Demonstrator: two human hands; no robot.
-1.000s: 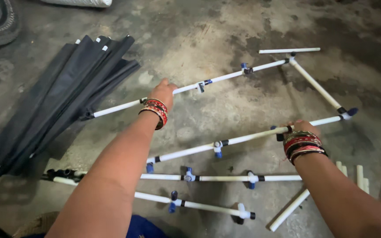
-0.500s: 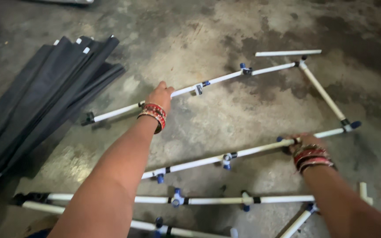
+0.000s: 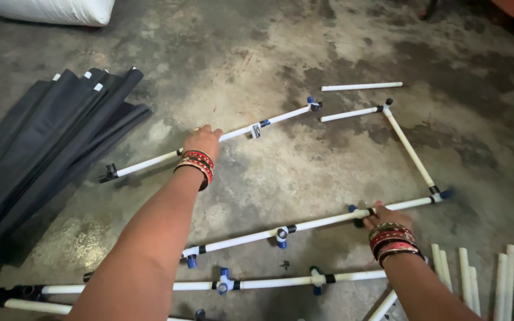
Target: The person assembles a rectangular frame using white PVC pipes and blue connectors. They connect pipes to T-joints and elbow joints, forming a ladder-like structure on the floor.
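Note:
A frame of white plastic pipes with black and blue connectors lies on the concrete floor. My left hand (image 3: 202, 139), wearing red bangles, grips the far long pipe (image 3: 150, 161) near its middle. My right hand (image 3: 388, 215), also in bangles, holds the near long pipe (image 3: 316, 224) close to a black connector. A slanted side pipe (image 3: 410, 150) joins the near pipe's right end to a short pipe (image 3: 350, 113). That short pipe now sits apart from the far pipe's blue end connector (image 3: 312, 104).
A loose short white pipe (image 3: 361, 87) lies beyond the frame. Two more fitted pipes (image 3: 269, 283) lie near me. Several short pipes (image 3: 495, 279) stand in a row at lower right. Folded dark fabric panels (image 3: 43, 142) lie left; a white sack (image 3: 55, 9) at top left.
The far pipe has come apart from the short corner pipe, leaving a gap at the blue connector. The view has shifted, with the fabric panels now further left.

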